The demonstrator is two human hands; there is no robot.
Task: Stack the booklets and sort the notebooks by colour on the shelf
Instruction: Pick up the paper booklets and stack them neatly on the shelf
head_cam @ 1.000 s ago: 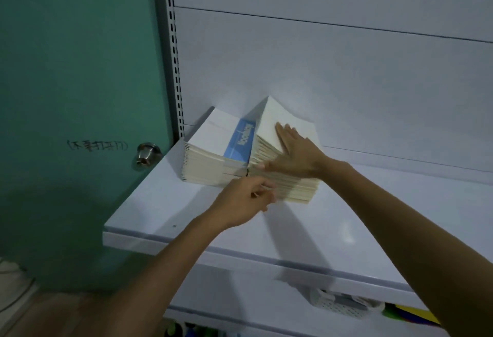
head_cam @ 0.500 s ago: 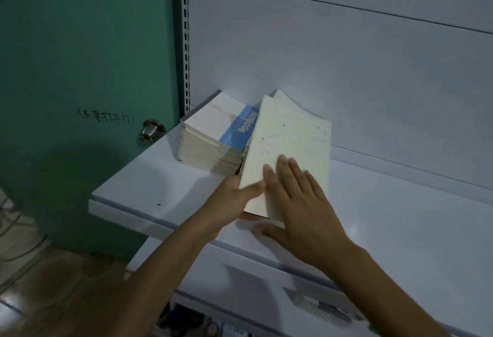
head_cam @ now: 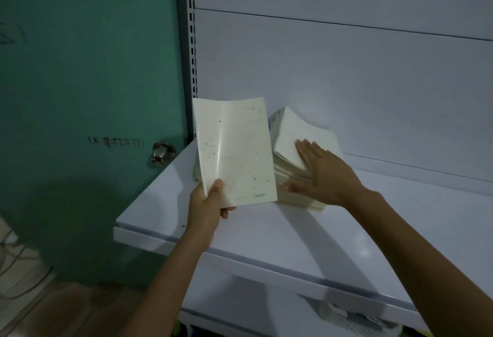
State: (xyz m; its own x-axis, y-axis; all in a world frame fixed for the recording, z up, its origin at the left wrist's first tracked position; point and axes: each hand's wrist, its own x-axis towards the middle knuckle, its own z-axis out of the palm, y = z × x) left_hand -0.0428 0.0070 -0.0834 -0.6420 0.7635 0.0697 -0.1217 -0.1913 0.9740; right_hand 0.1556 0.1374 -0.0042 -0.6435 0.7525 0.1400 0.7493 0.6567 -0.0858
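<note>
The left hand (head_cam: 206, 208) is gripping a cream booklet (head_cam: 234, 150) by its lower left corner, with the thumb lying across the front cover and the other fingers curling behind it. It is holding the booklet upright, above the near left part of the shelf (head_cam: 266, 232). The cover is bending slightly along a vertical crease and is showing faint dots and lines, with a small teal word near its lower right corner. Just to the right, the right hand (head_cam: 325, 174) is lying open with its fingers straight and together, pressing flat on top of a stack of booklets (head_cam: 296, 134). This stack is sitting far back on the shelf, close to the white back panel (head_cam: 346, 83), and the far corner of its top cover is curling upward. The edge of a second pile (head_cam: 197, 174) is peeking out behind the held booklet, mostly hidden. A slotted metal upright (head_cam: 190, 30) is running up the left side of the shelving. Further left, a green door (head_cam: 80, 83) is showing a round metal knob (head_cam: 162, 151) and a line of dark handwriting (head_cam: 116, 142). Below the shelf on the right, a pale basket (head_cam: 354, 318) is appearing only as a blur.
</note>
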